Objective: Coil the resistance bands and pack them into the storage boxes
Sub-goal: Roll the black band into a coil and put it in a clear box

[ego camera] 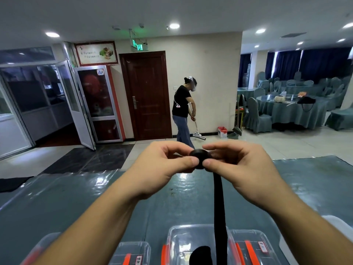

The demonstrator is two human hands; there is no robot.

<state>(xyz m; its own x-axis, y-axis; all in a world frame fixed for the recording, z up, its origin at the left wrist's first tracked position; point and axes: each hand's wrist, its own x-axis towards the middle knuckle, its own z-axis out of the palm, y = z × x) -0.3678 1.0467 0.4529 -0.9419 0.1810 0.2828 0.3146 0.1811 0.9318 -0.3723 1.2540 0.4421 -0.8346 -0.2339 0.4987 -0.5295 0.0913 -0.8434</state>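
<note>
A black resistance band (219, 203) is partly rolled into a small tight coil at chest height above the table. My left hand (164, 167) pinches the coil from the left between thumb and fingers. My right hand (238, 165) pinches it from the right. The band's loose tail hangs straight down from the coil. It drops into an open clear storage box (178, 243) at the near edge, where a dark bit of band lies on the bottom.
Clear boxes with orange latches stand to the left (131, 253) and right (254, 249) of the open one. The table (80, 196) has a teal glossy cover. Beyond it a person (183, 111) mops the tiled floor near a brown door (147, 94). Covered dining tables (290, 109) fill the right.
</note>
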